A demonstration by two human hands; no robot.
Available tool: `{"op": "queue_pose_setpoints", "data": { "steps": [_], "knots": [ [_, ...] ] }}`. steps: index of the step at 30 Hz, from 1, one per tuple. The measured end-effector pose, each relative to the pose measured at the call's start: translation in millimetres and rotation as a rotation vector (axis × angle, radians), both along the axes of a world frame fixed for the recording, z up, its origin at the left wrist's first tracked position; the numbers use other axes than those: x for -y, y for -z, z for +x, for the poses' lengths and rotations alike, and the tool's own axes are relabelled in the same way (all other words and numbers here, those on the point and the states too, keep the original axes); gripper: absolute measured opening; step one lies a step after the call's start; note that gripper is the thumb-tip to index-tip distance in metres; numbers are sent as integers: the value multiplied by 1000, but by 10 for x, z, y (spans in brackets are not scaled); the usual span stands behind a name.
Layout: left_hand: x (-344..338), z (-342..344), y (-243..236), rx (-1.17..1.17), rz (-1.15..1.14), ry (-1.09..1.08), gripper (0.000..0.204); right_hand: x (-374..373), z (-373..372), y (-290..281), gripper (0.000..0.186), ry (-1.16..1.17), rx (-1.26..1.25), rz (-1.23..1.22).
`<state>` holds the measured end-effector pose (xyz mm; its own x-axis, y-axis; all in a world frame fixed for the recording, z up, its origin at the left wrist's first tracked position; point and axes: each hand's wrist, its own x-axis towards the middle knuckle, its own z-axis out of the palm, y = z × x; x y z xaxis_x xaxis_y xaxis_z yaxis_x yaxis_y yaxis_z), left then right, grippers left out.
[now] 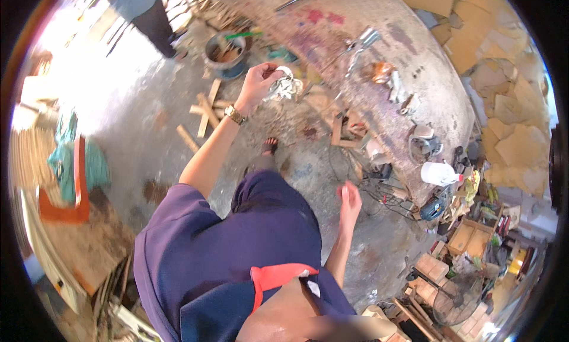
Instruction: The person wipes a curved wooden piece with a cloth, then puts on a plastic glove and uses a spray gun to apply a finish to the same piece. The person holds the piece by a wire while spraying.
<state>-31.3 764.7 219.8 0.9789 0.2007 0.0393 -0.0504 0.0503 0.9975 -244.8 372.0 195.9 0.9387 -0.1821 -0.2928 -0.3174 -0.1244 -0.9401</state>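
Pinched in my left hand (259, 84) is a crumpled, pale white-and-grey bundle (286, 87), perhaps cloth or paper, held up over the floor near a long, paint-stained worktable (432, 63). My right hand (349, 201) hangs lower, beside my hip, with its fingers loosely bent and apart and nothing visible in them. It is nearest to some tangled dark cables (385, 206) at the table's side.
A person (154, 22) stands at the upper left near a bucket (222, 63) and loose wood strips (204, 114). A white jug (438, 173) sits on the table edge. An orange frame (80, 182) lies left. Wooden blocks, a fan (456, 300) and clutter fill the lower right.
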Motion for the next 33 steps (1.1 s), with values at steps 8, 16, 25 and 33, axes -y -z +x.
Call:
{"op": "queue_pose_setpoints", "data": {
  "steps": [8, 16, 25, 33],
  "knots": [
    [233, -2562, -589, -95, 256, 46, 25, -1414, 20, -564, 97, -745, 532, -25],
    [221, -4515, -559, -96, 281, -503, 16, -2530, -1205, -189, 45, -991, -40, 592],
    [-508, -6320, -182, -104, 722, -807, 21, -3706, -2899, -298, 48, -1147, -421, 721],
    [-1572, -8323, -291, -217, 583, -929, 24, -4945, -4614, -346, 51, -1377, -653, 787]
  ]
}}
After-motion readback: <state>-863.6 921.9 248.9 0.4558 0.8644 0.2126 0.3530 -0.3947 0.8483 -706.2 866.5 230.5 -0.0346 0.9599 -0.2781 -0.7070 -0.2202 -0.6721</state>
